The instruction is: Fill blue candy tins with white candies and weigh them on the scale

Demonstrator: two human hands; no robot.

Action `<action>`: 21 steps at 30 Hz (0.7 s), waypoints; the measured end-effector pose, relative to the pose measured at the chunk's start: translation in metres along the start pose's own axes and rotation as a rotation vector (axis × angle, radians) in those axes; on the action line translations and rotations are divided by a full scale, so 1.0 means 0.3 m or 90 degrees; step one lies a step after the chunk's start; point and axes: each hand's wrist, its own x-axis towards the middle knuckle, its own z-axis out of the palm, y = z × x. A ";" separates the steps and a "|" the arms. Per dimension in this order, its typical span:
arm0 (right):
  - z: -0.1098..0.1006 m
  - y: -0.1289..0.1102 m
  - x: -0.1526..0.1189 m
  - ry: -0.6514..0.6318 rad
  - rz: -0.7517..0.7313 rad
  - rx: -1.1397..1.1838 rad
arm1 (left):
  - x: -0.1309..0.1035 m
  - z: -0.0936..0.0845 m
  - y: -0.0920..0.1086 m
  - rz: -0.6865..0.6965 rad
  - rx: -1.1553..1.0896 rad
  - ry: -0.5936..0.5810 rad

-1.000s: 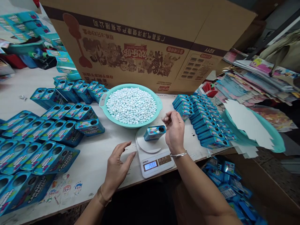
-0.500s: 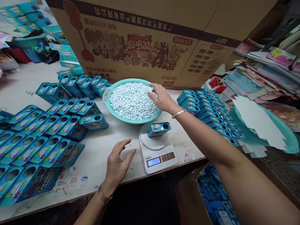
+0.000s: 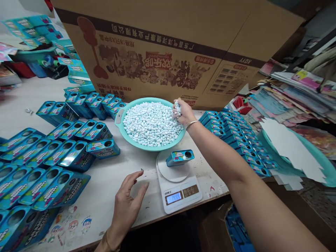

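Observation:
My right hand (image 3: 183, 111) is closed around a handful of small pale candies (image 3: 177, 108), just over the right rim of a turquoise basin (image 3: 150, 148). More white and light-blue candies (image 3: 153, 124) fill that basin. In front of it, a blue tin box (image 3: 180, 157) with a round hole in its top stands on the round plate of a white kitchen scale (image 3: 181, 199), whose display is lit. My left hand (image 3: 128, 203) hovers over the table left of the scale, fingers apart and holding nothing.
Rows of blue tins with round holes (image 3: 49, 157) cover the table's left side. More tins (image 3: 236, 136) stand in rows at the right. A big printed carton (image 3: 168, 45) rises behind the basin. White card sheets (image 3: 291, 150) lie over another turquoise basin (image 3: 315, 154).
My right hand has closed on candies and lifted a handful at the basin's right side. My left hand stays open. The view has shifted slightly, and the tin remains on the scale.

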 end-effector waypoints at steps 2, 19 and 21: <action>-0.027 -0.036 -0.026 -0.026 0.118 0.201 | 0.015 0.011 0.016 0.016 -0.007 -0.003; -0.124 -0.030 -0.524 0.112 0.036 0.364 | 0.329 0.277 0.317 0.288 0.143 -0.216; -0.118 -0.018 -0.542 0.113 -0.002 0.343 | 0.330 0.282 0.321 0.275 0.126 -0.241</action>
